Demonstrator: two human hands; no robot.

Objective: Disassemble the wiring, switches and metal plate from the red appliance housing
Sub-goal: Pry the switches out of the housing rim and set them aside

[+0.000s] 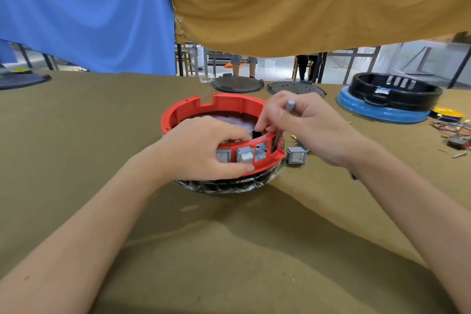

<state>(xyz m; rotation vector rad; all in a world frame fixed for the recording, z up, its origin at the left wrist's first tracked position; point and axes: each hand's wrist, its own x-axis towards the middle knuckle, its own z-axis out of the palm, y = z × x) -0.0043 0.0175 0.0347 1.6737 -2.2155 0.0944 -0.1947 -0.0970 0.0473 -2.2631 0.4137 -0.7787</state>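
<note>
I see bare olive cloth (229, 250) open in front of the round red plastic housing (224, 106). A loose grey rocker switch (296, 155) blocks its right side, and two dark round plates (237, 84) lie behind.

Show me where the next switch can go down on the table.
Bare cloth lies left of the red housing, and a wide patch lies in front between the forearms. The right is crowded: a loose switch beside the housing, a wire bundle near the edge, a black ring behind, two dark discs at the back.

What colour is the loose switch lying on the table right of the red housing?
Grey, seen in the head view: the loose switch lies beside the red housing.
</note>
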